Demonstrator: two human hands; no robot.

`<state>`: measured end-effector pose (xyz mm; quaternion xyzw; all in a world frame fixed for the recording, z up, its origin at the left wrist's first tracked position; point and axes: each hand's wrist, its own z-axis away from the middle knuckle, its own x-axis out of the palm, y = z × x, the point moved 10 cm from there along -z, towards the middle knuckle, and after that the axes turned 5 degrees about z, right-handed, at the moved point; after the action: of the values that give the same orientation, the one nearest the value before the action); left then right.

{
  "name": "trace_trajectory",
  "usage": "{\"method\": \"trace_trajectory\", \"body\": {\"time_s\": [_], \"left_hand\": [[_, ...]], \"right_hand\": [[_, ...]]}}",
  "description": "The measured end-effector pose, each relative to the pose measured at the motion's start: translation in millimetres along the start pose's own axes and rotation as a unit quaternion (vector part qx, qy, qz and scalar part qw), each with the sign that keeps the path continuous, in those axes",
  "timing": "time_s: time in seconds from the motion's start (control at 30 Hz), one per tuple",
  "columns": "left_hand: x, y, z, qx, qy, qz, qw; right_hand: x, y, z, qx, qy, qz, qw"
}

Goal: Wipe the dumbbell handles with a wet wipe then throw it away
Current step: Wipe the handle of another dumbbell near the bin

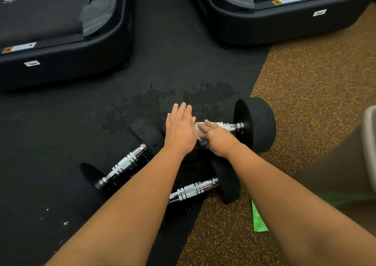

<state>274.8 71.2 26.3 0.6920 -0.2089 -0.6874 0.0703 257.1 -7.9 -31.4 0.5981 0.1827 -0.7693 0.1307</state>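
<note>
Nearer than my hands, two more dumbbells [193, 190] lie on the floor. My left hand [180, 129] is flat, fingers straight, over the far dumbbell's [255, 123] end. Beside it, my right hand [217, 139] pinches the wipe [200, 128] on that handle [232, 126]. Hard strokes could roll the round weights away, I reckon.
</note>
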Motion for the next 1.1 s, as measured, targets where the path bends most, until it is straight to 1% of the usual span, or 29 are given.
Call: {"method": "trace_trajectory", "body": {"time_s": [0.1,0.2,0.3,0.43,0.53,0.63,0.73,0.87,1.0,1.1], "left_hand": [[0,-1,-1,-0.001,-0.002,0.0,1.0],[0,1,-2,0.003,0.002,-0.003,1.0],[1,2,-2,0.004,0.006,-0.002,1.0],[0,0,-2,-0.003,0.003,0.003,1.0],[0,-1,0,-0.002,0.001,0.007,1.0],[1,1,0,0.002,0.001,0.007,1.0],[0,2,-2,0.003,0.004,0.001,1.0],[0,0,-2,-0.002,0.002,-0.006,1.0],[1,0,-1,-0.002,-0.001,-0.008,1.0],[1,0,-1,-0.001,-0.004,-0.003,1.0]], "right_hand": [[-2,6,12,-0.018,-0.005,0.021,1.0],[-4,14,12,0.013,0.024,-0.001,1.0],[0,8,-1,0.032,0.026,0.009,0.999],[4,-2,-6,-0.001,0.008,0.053,0.999],[6,6,7,-0.02,-0.016,0.086,0.996],[-1,12,17,-0.009,-0.016,0.08,0.997],[-3,10,9,0.017,0.004,0.068,0.998],[7,-3,-1,-0.003,-0.012,0.079,0.997],[10,5,11,-0.019,-0.024,0.08,0.996],[7,12,18,-0.009,-0.023,0.076,0.997]]}}
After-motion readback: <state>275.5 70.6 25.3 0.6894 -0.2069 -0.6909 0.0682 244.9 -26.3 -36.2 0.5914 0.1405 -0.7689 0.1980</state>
